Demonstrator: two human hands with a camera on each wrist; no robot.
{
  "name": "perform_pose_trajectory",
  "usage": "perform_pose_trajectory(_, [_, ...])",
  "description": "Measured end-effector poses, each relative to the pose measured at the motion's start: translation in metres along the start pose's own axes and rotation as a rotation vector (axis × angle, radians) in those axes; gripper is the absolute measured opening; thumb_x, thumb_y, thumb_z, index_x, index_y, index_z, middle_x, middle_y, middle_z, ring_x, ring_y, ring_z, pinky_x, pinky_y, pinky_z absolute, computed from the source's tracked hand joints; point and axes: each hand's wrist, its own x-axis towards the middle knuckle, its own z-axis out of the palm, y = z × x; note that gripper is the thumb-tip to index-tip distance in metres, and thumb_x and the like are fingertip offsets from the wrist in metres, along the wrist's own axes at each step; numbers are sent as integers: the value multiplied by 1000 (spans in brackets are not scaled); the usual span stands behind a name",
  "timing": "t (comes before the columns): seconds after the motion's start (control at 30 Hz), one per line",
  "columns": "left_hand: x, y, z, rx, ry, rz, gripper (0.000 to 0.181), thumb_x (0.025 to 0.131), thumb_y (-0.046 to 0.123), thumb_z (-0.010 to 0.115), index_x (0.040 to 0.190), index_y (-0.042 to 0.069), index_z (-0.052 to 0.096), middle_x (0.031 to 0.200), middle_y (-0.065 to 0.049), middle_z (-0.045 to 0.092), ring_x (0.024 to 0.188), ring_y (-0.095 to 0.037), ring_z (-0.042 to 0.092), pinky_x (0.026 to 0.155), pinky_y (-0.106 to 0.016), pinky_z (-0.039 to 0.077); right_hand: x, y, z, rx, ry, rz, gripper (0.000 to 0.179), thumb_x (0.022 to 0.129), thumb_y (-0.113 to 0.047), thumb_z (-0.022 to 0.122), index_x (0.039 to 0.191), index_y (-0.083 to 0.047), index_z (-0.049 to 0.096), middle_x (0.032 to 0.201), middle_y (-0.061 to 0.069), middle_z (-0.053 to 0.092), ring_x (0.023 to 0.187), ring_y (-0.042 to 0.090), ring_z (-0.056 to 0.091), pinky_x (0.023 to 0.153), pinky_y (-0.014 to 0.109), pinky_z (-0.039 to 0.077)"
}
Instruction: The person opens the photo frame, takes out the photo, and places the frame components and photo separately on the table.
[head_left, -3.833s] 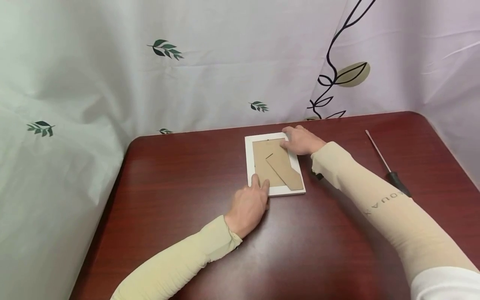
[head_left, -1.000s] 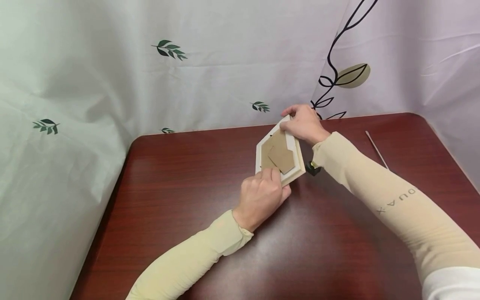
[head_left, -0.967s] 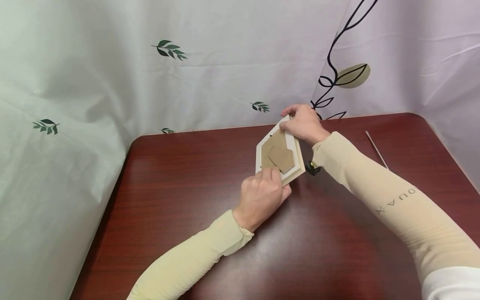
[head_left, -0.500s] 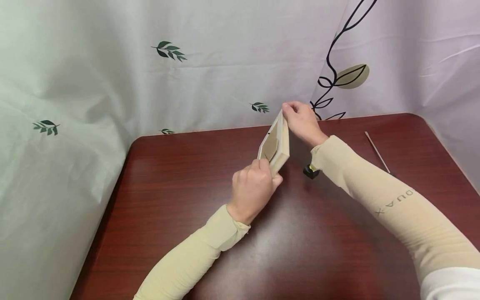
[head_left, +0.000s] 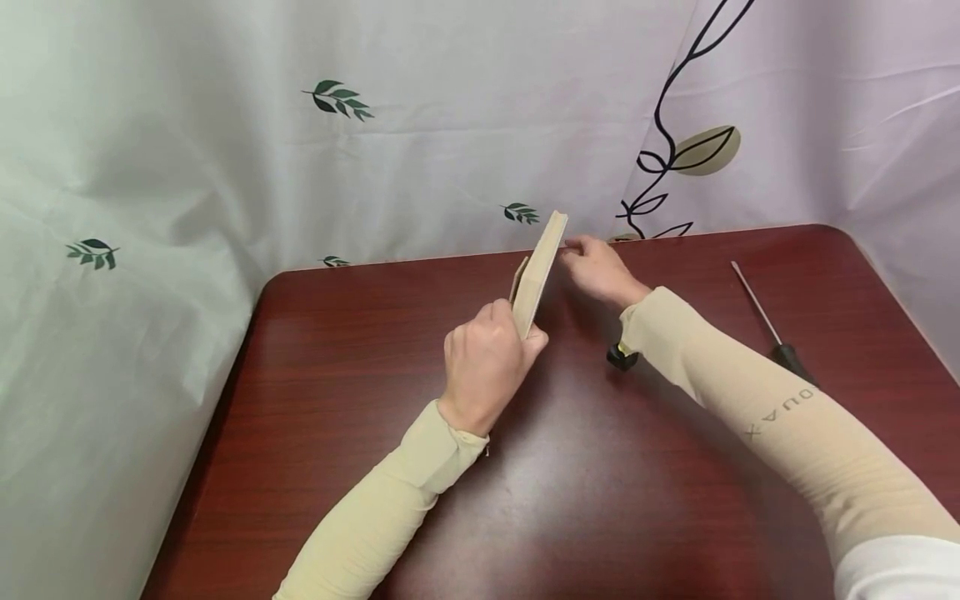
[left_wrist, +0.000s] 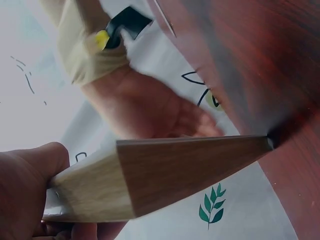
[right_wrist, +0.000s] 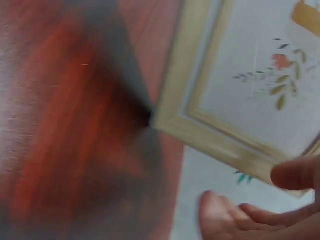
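A wooden picture frame (head_left: 542, 268) is turned edge-on in the head view, its brown backing stand (head_left: 519, 279) showing along the left side. My left hand (head_left: 486, 358) grips its near end, fingers on the back and thumb on the front side. The right hand (head_left: 600, 271) is just to the right of the frame with its fingers loosely extended, holding nothing. In the right wrist view the frame's front (right_wrist: 172, 107) shows a pale picture with a floral print, and my right thumb (right_wrist: 295, 172) overlaps its lower edge. One corner of the frame meets the table.
A screwdriver (head_left: 789, 360) with a black handle lies at the right, partly behind the right sleeve (head_left: 750, 400). A small black wrist camera (head_left: 622, 357) hangs below that cuff. Behind the dark red table (head_left: 360, 350) hangs a leaf-patterned curtain (head_left: 420, 150).
The frame, first lying back side up, has been lifted and turned onto its edge. My right hand has let go of its upper corner and moved down; the left hand keeps its grip.
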Motion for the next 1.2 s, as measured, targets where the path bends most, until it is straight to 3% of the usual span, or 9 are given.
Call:
perform_pose_trajectory(0.1, [2,-1,-1,-12,-7,-19,29,63,13,73,62,9,45,52,-2,43,33,-25,43,33,-36,38,-2,7,7,5,-136,65,54,106,-27,42,149,7,39,132,25,55,119,33,53,101,45,45])
perform_pose_trajectory(0.23, [3,-2,-2,-29,-16,-32,28,62,13,74,62,9,46,52,-2,43,34,-24,41,33,-36,38,-1,13,13,131,-253,102,57,109,-28,39,152,8,31,142,25,48,129,34,50,105,45,45])
perform_pose_trajectory(0.37, [4,-3,-4,-67,-14,-63,28,62,14,76,62,8,49,51,-2,44,35,-24,43,34,-37,40,3,21,14,308,-308,104,58,110,-27,38,155,7,24,152,26,39,138,37,44,110,48,40])
perform_pose_trajectory(0.53, [9,-5,-8,-121,-24,-130,23,66,15,76,63,6,55,50,-4,50,39,-25,51,38,-37,45,6,32,14,475,-396,65,57,110,-24,38,156,5,20,153,27,37,139,38,41,111,49,38])
perform_pose_trajectory(0.87, [13,-10,-13,-234,-66,-238,17,68,15,73,64,5,60,51,-6,57,42,-25,55,41,-38,46,3,40,13,527,-484,0,56,107,-12,47,157,-3,23,149,27,43,129,33,50,108,54,40])
perform_pose_trajectory(1.0, [14,-12,-16,-349,-115,-339,12,70,16,72,70,6,66,56,-3,63,45,-18,57,42,-33,45,2,44,9,609,-529,22,52,109,-10,41,157,-5,22,150,25,40,125,28,53,106,55,41])
perform_pose_trajectory(1.2, [13,-13,-21,-563,-258,-532,19,78,26,77,80,8,73,63,3,69,55,-6,62,49,-28,49,3,49,5,692,-576,3,53,109,-9,38,158,-4,19,153,24,37,127,25,53,108,51,41])
